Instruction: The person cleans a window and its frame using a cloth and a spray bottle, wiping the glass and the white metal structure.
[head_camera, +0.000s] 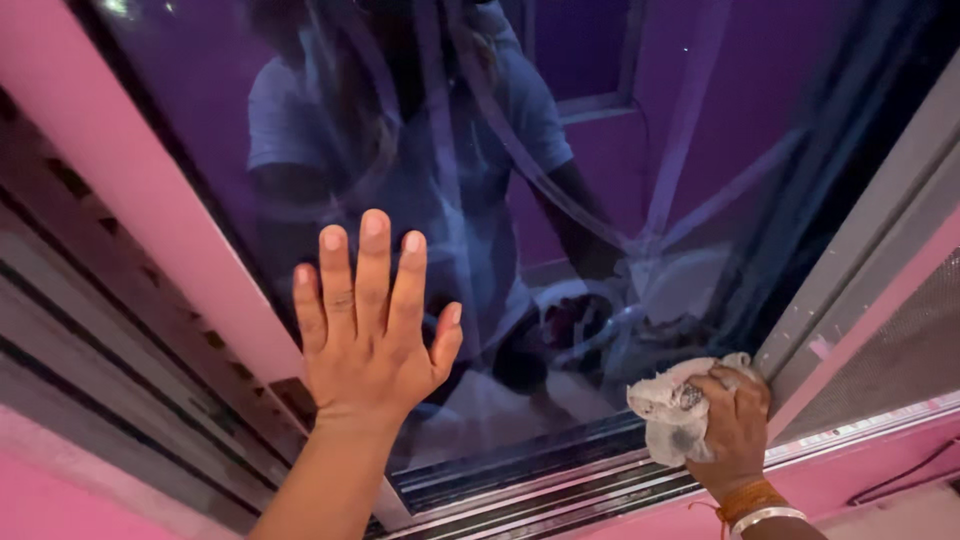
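Pink window frame on the left with slotted metal track beside it, grey mesh screen at right, ribbed sill rail along the bottom, pink wall below, black cable at lower right.

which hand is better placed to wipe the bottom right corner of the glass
Right. The right hand already grips the white cloth at the lower right corner of the window glass, beside the frame. The left hand lies flat and open on the glass, holding nothing, farther left.
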